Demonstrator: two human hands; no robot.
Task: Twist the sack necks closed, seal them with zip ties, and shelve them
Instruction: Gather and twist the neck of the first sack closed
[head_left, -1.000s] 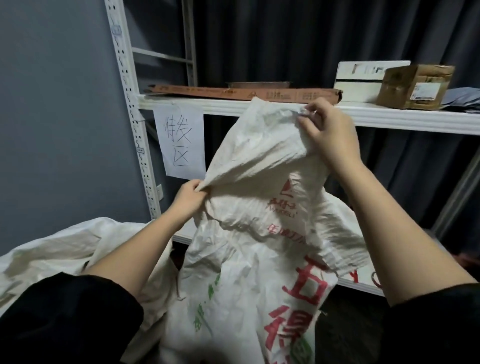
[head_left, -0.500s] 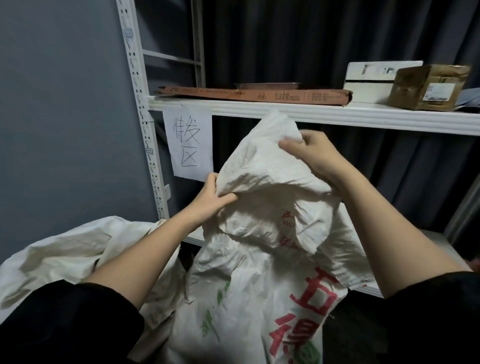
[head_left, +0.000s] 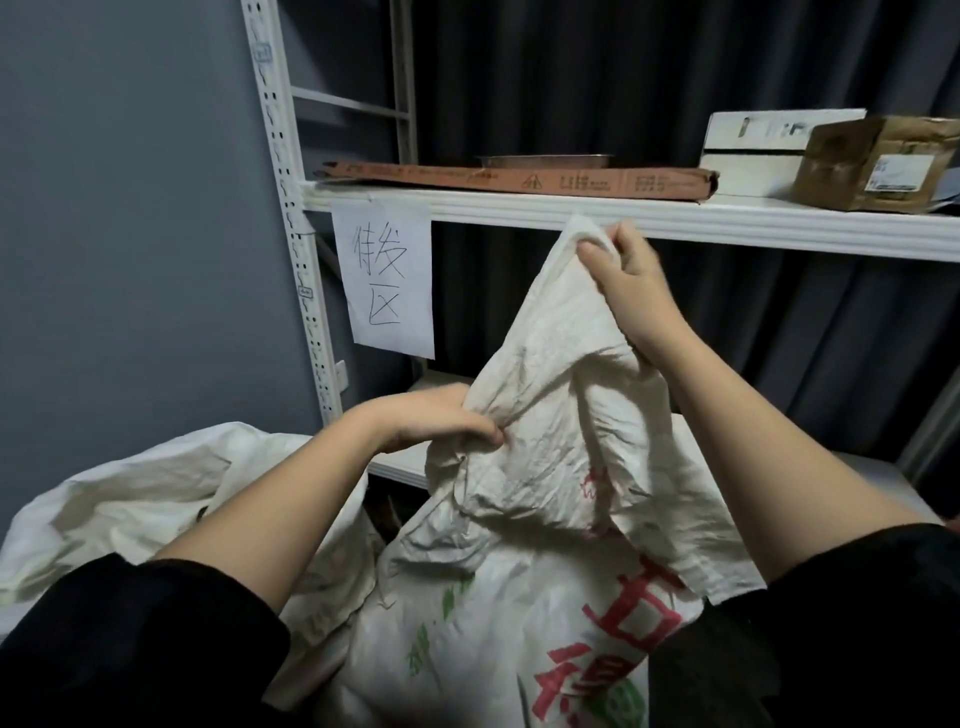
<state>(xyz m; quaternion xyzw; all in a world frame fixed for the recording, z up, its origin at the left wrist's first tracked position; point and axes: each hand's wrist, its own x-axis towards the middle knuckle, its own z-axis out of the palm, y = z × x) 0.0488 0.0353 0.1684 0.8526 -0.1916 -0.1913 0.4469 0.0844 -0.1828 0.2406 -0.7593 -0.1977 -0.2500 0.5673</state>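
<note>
A white woven sack (head_left: 545, 519) with red and green print stands in front of me, its loose top pulled up into a peak. My right hand (head_left: 626, 283) grips the sack's top edge high up, just under the white shelf board (head_left: 675, 221). Lower and to the left, my left hand (head_left: 441, 418) clutches a bunch of the sack's fabric. No zip tie is visible. A second white sack (head_left: 130, 493) lies slumped at the lower left.
The white metal rack has a perforated upright (head_left: 293, 234) with a handwritten paper sign (head_left: 384, 280) hanging from the shelf. On that shelf lie a flat brown carton (head_left: 519, 179), a white box (head_left: 753, 150) and a cardboard box (head_left: 878, 163). A lower shelf (head_left: 400, 465) sits behind the sack. Dark curtain behind.
My right hand has risen with the sack's top edge toward the shelf. My left hand has shifted to bunch fabric lower on the neck.
</note>
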